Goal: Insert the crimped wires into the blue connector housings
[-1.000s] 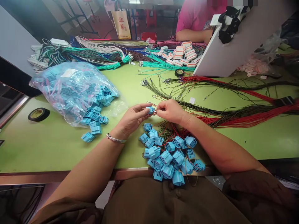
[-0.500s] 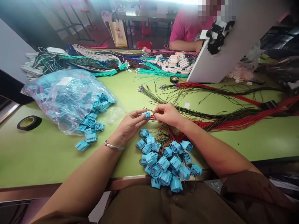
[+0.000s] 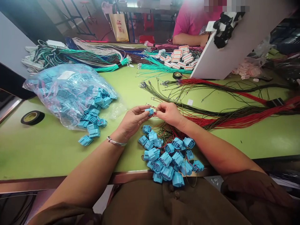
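My left hand (image 3: 132,120) pinches a small blue connector (image 3: 149,111) between thumb and fingertips. My right hand (image 3: 169,113) meets it from the right, its fingers closed on thin red and dark wires (image 3: 201,120) at the connector's end. Below both hands lies a pile of wired blue connectors (image 3: 169,157) reaching the table's front edge. The wires trail off to the right across the green table (image 3: 42,150).
A clear bag of blue connectors (image 3: 70,93) spills open at the left, near a black tape roll (image 3: 32,117). Green, white and dark wire bundles (image 3: 93,56) and white connectors (image 3: 180,57) lie at the back. A person in pink sits behind a white board (image 3: 225,53).
Only the view has shifted a little up and down. Both hands stay together on the blue connector with small finger movements.
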Tool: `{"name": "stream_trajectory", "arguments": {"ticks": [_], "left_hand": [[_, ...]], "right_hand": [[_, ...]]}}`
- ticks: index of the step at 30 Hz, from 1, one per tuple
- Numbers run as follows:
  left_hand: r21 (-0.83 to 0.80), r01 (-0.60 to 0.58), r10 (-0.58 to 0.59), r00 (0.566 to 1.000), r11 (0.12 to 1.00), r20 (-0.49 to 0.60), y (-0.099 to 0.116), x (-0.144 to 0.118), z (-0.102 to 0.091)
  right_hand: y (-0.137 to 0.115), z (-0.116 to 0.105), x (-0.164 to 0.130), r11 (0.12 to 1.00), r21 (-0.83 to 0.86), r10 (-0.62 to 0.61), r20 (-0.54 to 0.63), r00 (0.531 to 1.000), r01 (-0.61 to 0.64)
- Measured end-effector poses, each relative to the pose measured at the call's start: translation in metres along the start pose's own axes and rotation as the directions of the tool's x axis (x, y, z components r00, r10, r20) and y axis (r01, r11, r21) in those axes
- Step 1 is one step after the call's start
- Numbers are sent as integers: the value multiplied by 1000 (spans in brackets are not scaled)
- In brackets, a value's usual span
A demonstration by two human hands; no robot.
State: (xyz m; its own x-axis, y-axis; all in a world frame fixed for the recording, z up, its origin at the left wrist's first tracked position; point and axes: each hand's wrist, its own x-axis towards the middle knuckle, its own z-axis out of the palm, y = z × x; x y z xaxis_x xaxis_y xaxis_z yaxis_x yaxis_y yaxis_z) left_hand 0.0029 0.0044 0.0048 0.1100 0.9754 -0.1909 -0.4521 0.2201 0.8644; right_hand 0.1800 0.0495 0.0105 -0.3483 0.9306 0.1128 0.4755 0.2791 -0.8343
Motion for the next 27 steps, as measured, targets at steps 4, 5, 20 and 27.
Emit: {"name": "stream_trajectory", "arguments": {"ticks": [4, 5, 20, 27], "left_hand": [[3, -4, 3, 1000, 1000, 7, -4, 0, 2], [0, 1, -1, 1000, 1000, -3, -4, 0, 4], [-138, 38, -40, 999, 990, -15, 5, -3, 7], [-153, 56, -59, 998, 987, -11, 0, -3, 6]], "right_hand": [[-1, 4, -2, 1000, -13, -24, 0, 1000, 24], [-1, 5, -3, 999, -33, -33, -6, 999, 33], [0, -49, 59, 974, -215, 67, -16, 998, -69], [8, -21, 144, 807, -515, 302, -58, 952, -288]]}}
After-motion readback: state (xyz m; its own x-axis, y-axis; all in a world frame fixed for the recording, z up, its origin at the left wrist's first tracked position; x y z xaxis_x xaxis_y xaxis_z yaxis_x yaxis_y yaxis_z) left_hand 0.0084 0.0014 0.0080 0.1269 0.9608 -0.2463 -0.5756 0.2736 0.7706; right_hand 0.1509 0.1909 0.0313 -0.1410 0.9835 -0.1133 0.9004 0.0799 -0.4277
